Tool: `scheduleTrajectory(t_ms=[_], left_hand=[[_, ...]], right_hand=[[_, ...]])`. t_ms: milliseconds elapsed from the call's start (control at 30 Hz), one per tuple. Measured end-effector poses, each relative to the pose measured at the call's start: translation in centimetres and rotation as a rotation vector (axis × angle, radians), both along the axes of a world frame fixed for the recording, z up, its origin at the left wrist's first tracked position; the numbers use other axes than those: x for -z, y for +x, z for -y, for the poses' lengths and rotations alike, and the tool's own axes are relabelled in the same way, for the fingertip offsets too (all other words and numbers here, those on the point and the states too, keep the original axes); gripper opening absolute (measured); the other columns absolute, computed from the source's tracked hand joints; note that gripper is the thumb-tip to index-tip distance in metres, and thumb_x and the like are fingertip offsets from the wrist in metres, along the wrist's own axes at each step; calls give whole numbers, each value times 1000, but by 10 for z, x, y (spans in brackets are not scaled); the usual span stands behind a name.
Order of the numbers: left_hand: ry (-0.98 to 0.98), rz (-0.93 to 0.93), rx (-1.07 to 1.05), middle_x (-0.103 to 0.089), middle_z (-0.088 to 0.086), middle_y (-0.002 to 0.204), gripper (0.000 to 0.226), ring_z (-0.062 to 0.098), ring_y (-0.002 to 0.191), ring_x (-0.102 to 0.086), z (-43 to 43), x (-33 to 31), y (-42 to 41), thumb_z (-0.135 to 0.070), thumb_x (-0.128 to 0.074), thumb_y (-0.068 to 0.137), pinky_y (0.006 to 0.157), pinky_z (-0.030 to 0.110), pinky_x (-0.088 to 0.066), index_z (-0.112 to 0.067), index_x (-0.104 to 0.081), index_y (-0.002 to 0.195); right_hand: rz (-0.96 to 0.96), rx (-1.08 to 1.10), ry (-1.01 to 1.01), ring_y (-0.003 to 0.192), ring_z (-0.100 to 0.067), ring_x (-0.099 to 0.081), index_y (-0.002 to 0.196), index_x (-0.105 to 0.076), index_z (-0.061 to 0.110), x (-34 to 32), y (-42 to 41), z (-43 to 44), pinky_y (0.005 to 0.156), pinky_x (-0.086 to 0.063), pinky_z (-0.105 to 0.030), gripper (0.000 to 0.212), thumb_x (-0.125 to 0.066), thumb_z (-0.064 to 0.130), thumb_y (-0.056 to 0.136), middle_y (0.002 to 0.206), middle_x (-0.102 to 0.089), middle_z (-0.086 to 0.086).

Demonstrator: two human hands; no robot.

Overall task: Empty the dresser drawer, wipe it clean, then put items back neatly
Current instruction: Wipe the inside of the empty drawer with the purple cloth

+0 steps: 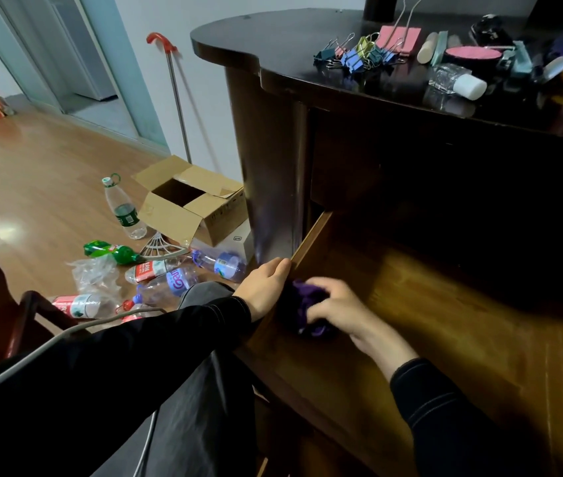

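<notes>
Clenched around a bunched purple cloth [304, 304], right hand [337, 304] presses the drawer [445, 321] floor; left hand [266, 287] grips its side.

Your dresser top [273, 46] is dark and glossy; on it lie binder clips [359, 55], a pink pad [400, 39], a clear bottle [455, 80] on its side and a pink-topped tin [472, 56]. The drawer bottom [445, 321] carries a purple cloth [302, 304]. On the floor [32, 173]: an open box [187, 201] and scattered bottles [156, 270].

Home bedroom — dresser [273, 160], wood floor [32, 166]
</notes>
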State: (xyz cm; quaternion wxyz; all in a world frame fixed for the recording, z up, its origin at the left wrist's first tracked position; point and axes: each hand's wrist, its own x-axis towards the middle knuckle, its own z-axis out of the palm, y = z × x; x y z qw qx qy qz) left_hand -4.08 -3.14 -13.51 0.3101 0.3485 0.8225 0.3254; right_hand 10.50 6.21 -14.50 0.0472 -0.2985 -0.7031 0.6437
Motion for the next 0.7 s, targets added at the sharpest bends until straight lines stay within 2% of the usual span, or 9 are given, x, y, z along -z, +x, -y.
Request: scheduleTrajectory(t_ms=[100, 167, 267, 300, 367, 467, 567, 633, 700], left_hand=[[1, 15, 0, -51, 5, 144, 50, 10, 115, -43, 1, -1, 1, -47, -26, 107, 97, 21, -22, -20, -47, 144], [-3, 10, 1, -52, 5, 141, 49, 9, 111, -42, 0, -2, 1, -47, -26, 107, 96, 21, -22, -21, -48, 143], [-20, 32, 4, -53, 5, 138, 49, 12, 108, -45, -1, -4, 1, -48, -24, 107, 95, 23, -25, -23, -48, 142], [-15, 34, -1, -53, 5, 139, 49, 13, 110, -46, -1, -3, 1, -48, -24, 107, 96, 23, -25, -23, -47, 142], [3, 24, -12, -52, 7, 143, 50, 17, 120, -48, 0, -3, 2, -47, -26, 107, 98, 22, -24, -20, -47, 144], [-2, 17, -11, -49, 7, 146, 50, 19, 130, -45, 0, -3, 2, -45, -27, 108, 98, 21, -22, -18, -47, 145], [-8, 22, -7, -51, 4, 138, 49, 12, 112, -43, 0, -6, 3, -46, -25, 108, 95, 21, -22, -20, -47, 143], [-5, 21, -7, -52, 3, 133, 48, 11, 108, -42, 0, -5, 4, -46, -25, 108, 93, 21, -24, -21, -48, 142], [-1, 23, -11, -52, 3, 135, 48, 13, 111, -45, 0, -4, 3, -46, -25, 108, 95, 22, -24, -22, -48, 143]], right_hand=[[-77, 60, -88, 81, -6, -67, 94, -72, 27, -2, 5, -1, 64, -48, -11, 36, -69, 6, 65, 86, -74, 8], [45, -19, -38, 86, -10, -65, 97, -68, 25, 8, 3, 9, 63, -49, -13, 39, -66, -6, 73, 90, -71, 4], [224, -187, 30, 103, -17, -62, 121, -63, 21, 16, -3, 21, 73, -51, -18, 52, -63, -10, 80, 113, -66, -1], [213, -184, 43, 104, -19, -64, 119, -64, 21, 13, -3, 19, 75, -53, -21, 51, -65, -8, 78, 114, -67, -3], [82, -132, 12, 94, -15, -69, 101, -71, 25, 3, -1, 8, 72, -55, -20, 40, -69, -1, 70, 101, -74, -4], [-65, -35, -91, 80, -2, -67, 92, -74, 31, -4, 4, 2, 65, -49, -12, 37, -70, 7, 63, 85, -74, 8], [57, -41, -71, 88, -10, -64, 112, -67, 22, 12, 1, 17, 64, -51, -14, 48, -66, -8, 75, 92, -70, 6], [156, -162, -1, 86, -9, -61, 105, -64, 21, 18, -3, 28, 61, -50, -8, 43, -61, -14, 80, 91, -64, 8], [146, -166, 10, 89, -14, -65, 97, -67, 22, 12, -2, 23, 66, -53, -12, 39, -64, -12, 77, 92, -69, 2]])
